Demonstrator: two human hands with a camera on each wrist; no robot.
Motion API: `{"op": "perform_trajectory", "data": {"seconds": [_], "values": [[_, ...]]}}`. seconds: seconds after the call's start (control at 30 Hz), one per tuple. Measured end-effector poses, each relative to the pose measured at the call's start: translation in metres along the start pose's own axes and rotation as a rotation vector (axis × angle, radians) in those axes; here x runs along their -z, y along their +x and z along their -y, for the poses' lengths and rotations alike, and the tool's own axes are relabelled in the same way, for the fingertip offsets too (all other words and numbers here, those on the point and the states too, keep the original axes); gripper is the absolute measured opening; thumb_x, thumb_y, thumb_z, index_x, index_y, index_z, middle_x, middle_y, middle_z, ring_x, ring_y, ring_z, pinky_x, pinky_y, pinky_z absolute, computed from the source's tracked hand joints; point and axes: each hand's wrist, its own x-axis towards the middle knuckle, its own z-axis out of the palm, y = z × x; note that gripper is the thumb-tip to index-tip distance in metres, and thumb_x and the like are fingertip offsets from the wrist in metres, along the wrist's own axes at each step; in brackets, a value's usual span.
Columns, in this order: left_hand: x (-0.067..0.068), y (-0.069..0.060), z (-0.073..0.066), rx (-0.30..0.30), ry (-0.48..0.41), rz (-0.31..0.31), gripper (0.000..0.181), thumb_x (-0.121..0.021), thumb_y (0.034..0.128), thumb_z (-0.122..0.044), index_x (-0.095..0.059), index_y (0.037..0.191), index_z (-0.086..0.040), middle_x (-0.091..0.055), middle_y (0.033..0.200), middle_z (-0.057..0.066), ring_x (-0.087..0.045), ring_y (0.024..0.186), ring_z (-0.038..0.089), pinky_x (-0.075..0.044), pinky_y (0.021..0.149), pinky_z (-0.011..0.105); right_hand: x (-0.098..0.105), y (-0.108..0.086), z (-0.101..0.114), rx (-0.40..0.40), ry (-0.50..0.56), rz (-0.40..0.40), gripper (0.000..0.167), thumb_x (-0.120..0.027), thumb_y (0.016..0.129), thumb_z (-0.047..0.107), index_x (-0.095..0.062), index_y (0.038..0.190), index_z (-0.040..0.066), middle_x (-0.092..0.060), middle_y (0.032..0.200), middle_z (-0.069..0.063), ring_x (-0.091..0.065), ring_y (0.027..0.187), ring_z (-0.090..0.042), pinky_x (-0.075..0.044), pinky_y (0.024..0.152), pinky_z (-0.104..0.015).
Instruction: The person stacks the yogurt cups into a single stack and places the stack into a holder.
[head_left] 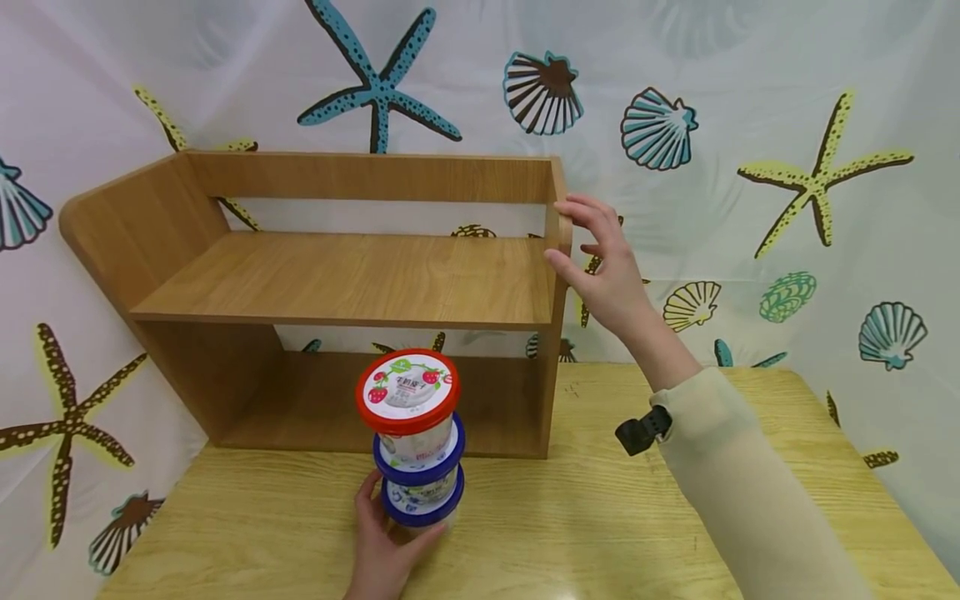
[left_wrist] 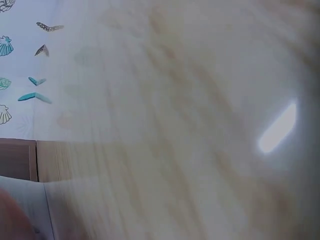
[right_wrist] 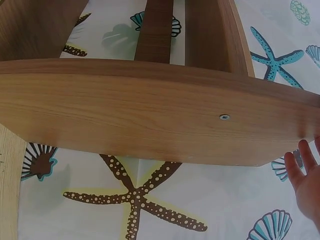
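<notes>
Three round lidded tubs stand stacked at the front of a two-tier wooden shelf [head_left: 360, 279]. The top tub [head_left: 408, 392] has a red lid printed with strawberries; the middle tub [head_left: 431, 486] and the bottom tub [head_left: 455, 518] have blue lids. My left hand [head_left: 386, 546] curls round the bottom tub from the front left, fingers on its far left and thumb in front. On the shelf's right side panel [right_wrist: 150, 112], my right hand [head_left: 603, 267] rests its fingertips and thumb along the upper edge. Part of that hand [right_wrist: 307, 187] appears at the right wrist view's edge.
The shelf stands on a light wooden table [head_left: 622, 517], near a white curtain [head_left: 480, 50] printed with starfish and shells. Its lower compartment [head_left: 315, 400] lies directly behind the tubs. A black strap device [head_left: 642, 431] sits on my right wrist.
</notes>
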Motion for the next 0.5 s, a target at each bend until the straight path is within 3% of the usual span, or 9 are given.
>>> {"op": "perform_trajectory", "data": {"seconds": [0.27, 0.5], "values": [[-0.0041, 0.0066, 0.0026, 0.087, 0.022, -0.014, 0.118, -0.09, 0.0677, -0.012, -0.004, 0.149, -0.012, -0.029, 0.147, 0.027, -0.029, 0.136, 0.041, -0.023, 0.111, 0.055, -0.0018, -0.0009, 0.0009, 0.003, 0.017, -0.001, 0.046, -0.066, 0.093, 0.009, -0.05, 0.136, 0.005, -0.036, 0.147, -0.008, -0.043, 0.126, -0.025, -0.04, 0.092, -0.054], [-0.0058, 0.0081, -0.0001, 0.099, 0.007, -0.012, 0.118, -0.09, 0.0675, -0.011, -0.004, 0.149, -0.014, -0.029, 0.147, 0.026, -0.03, 0.135, 0.042, -0.023, 0.111, 0.056, -0.0016, -0.0005, 0.0017, 0.011, 0.018, -0.01, 0.046, -0.066, 0.092, 0.008, -0.05, 0.135, 0.005, -0.037, 0.147, -0.008, -0.043, 0.125, -0.024, -0.04, 0.091, -0.053]]}}
